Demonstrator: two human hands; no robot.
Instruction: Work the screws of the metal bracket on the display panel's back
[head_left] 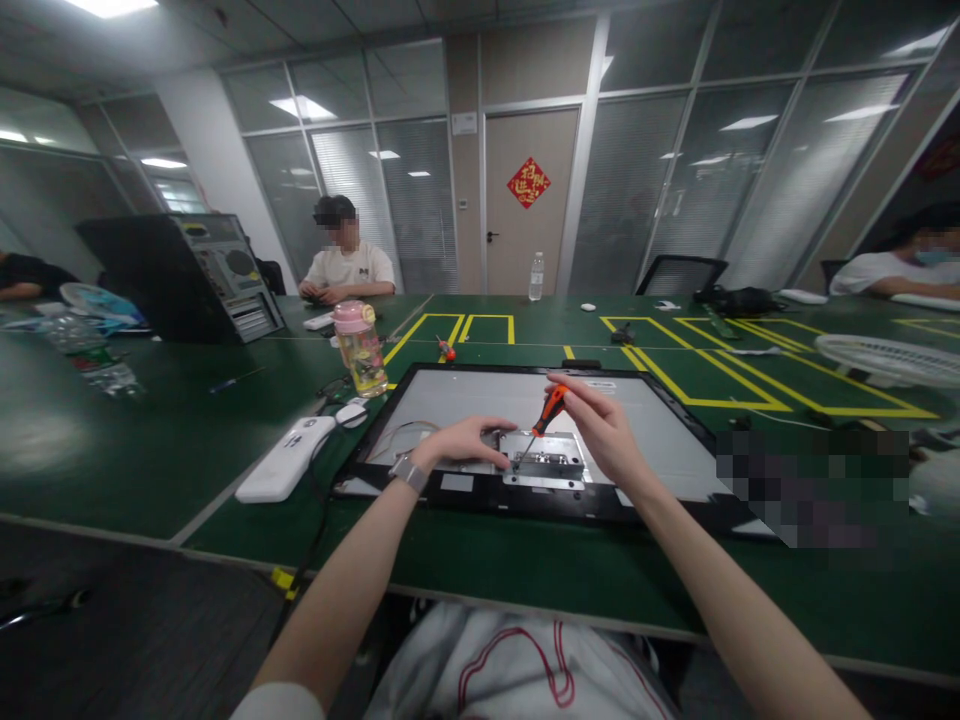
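Note:
My right hand (600, 425) is closed round an orange-and-black screwdriver (551, 410), which slants down to the left. Its tip meets the left part of a silver metal bracket (544, 482). The bracket lies on the grey back of a black-framed display panel (652, 440), flat on the table. At the bracket's left end is my left hand (469, 440), wearing a wristwatch (409, 473). Its thumb and fingers are spread apart, with the thumb close to the screwdriver tip. Whether they press on the bracket cannot be made out. Thin wires (397, 435) run left of it.
Left of the panel lie a white power bank (286, 460) with a cable and a pink-lidded bottle (360, 350). Further left stands a black computer case (187, 275). A person (347, 255) sits across the green table (180, 420). A racket (892, 358) lies at right.

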